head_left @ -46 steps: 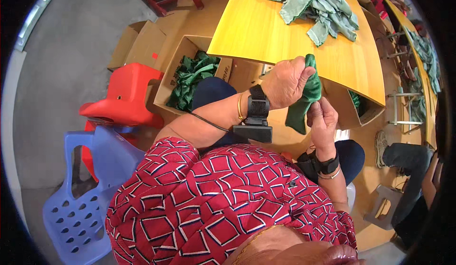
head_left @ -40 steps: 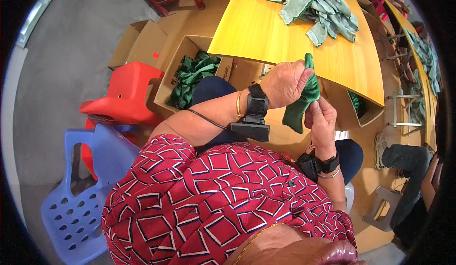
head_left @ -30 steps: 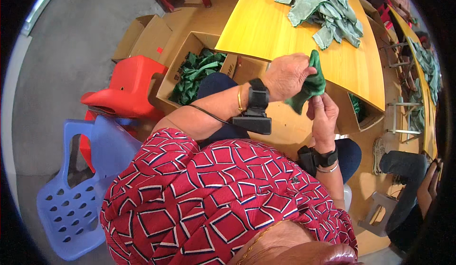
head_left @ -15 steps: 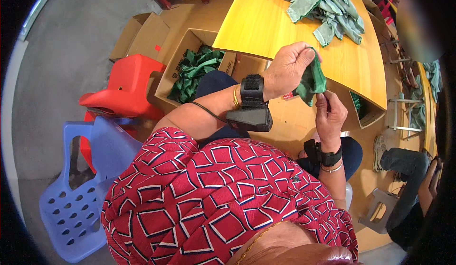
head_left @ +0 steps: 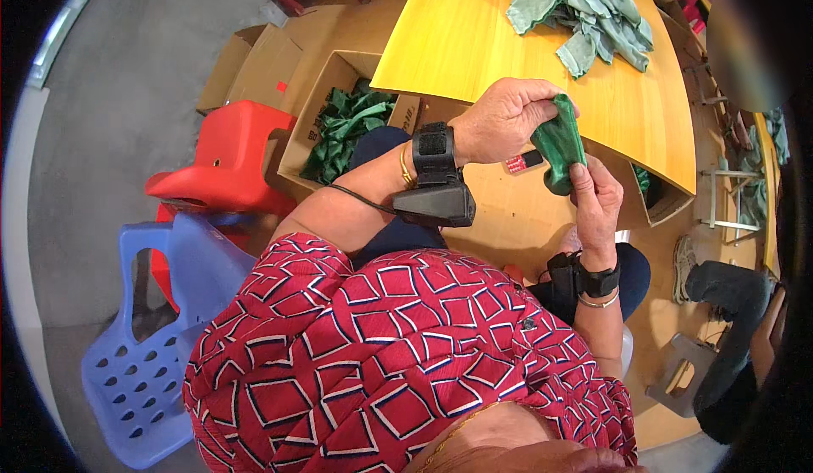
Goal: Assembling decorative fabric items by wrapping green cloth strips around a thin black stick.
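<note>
Between my two hands, in front of the table's near edge, hangs a small green cloth piece with a folded, tube-like look. My left hand pinches its upper end between thumb and fingers. Lower down, my right hand grips its right side with the thumb against the cloth. A loose pile of pale green cloth pieces lies on the yellow table beyond my hands.
An open cardboard box of dark green cloths stands left of my knees; another box is under the table's right side. A red chair and blue chair are at left. A person's leg and stool are at right.
The green cloth has turned so that more of its darker face shows. My right hand has moved slightly right and my left hand slightly left, both still gripping it.
</note>
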The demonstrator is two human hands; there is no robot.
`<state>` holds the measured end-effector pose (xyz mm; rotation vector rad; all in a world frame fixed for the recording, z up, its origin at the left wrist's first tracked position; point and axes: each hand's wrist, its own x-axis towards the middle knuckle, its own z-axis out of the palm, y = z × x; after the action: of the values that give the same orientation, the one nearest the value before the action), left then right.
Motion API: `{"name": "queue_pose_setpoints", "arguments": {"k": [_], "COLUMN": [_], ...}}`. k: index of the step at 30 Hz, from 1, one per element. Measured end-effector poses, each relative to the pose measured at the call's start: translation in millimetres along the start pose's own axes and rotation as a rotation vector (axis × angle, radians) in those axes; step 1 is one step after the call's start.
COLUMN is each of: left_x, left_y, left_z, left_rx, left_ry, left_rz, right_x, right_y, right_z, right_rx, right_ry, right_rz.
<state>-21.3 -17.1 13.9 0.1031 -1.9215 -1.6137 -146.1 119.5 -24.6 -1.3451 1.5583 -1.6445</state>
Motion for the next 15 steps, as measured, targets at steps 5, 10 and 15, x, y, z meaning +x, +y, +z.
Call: {"name": "queue_pose_setpoints", "arguments": {"k": [5, 10, 15], "left_x": [-4.1, -3.9, -4.5], "left_y": [-4.7, -12.6, -15.5], "left_z": [5.5, 8.5, 17.2], "left_rx": [0.069, 0.404, 0.441], "left_ry": [0.220, 0.381, 0.492], "left_rz": [-0.023, 0.256, 0.326], "right_x": [4.0, 1.0, -5.0], "right_y": [5.0, 6.0, 3.3], "right_z": [7.1, 11.7, 22.8], "right_rx": [-0.161, -0.092, -0.045], "right_ry": [0.062, -0.009, 0.050], "right_rz": [-0.157, 0.023, 0.049]}}
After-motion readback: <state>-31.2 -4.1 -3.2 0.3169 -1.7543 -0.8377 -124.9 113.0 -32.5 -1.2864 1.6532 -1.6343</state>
